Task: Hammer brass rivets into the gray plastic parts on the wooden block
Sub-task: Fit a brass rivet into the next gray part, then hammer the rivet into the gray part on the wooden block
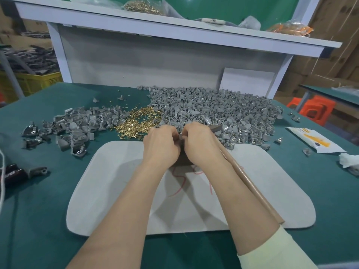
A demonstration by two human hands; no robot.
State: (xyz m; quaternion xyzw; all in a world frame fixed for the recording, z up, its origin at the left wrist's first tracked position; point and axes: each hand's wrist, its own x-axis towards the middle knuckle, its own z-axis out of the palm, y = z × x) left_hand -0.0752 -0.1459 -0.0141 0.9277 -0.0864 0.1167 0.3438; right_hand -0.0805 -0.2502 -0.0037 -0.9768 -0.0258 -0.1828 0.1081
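My left hand (161, 144) and my right hand (202, 144) are curled close together over a dark wooden block (182, 158) on the grey mat (116, 181). Whatever sits between the fingertips is hidden. My right hand also holds a hammer; its wooden handle (250, 183) runs back along my forearm and its dark head (215, 128) pokes out past the knuckles. A pile of brass rivets (139, 121) lies just beyond my left hand. A large heap of gray plastic parts (223, 111) spreads behind my right hand.
A smaller heap of gray parts (77, 125) lies at left on the green table (38, 200). A white packet (314, 140) and crumpled tissue (347, 160) sit at right. A white shelf (174, 30) with bagged rivets stands behind. A dark object (11, 173) rests at far left.
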